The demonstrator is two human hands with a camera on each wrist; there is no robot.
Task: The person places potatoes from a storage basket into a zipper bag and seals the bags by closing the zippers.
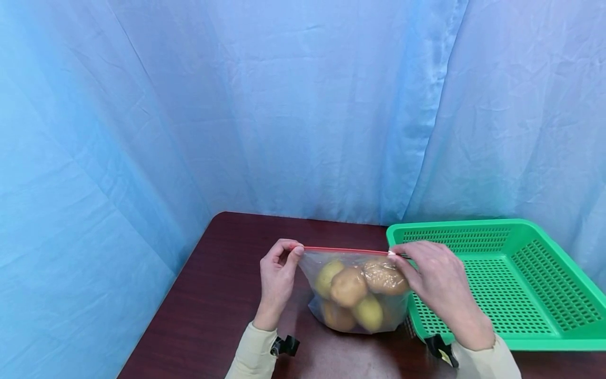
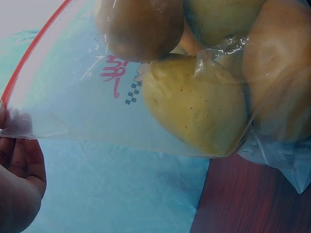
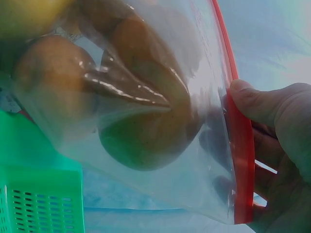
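Note:
Between the two hands hangs a clear zip bag (image 1: 396, 305) with a red zip strip (image 1: 343, 249) along its top. Inside are several rounded fruits, some yellow and speckled like this yellow fruit (image 2: 194, 104), others tan-brown like this one (image 1: 349, 287). My left hand (image 1: 276, 273) pinches the top left corner, thumb in front. At the other end of the strip, my right hand (image 1: 437, 273) grips the red edge between thumb and fingers, its thumb pressing on the strip in the right wrist view. The bag's bottom is close over the table.
A green perforated plastic basket (image 1: 549, 326) stands on the right of the dark red-brown table (image 1: 227, 295), right beside the bag. Blue curtains (image 1: 293, 116) hang behind the table and along its left. Pale sleeves (image 1: 253, 352) cover both forearms.

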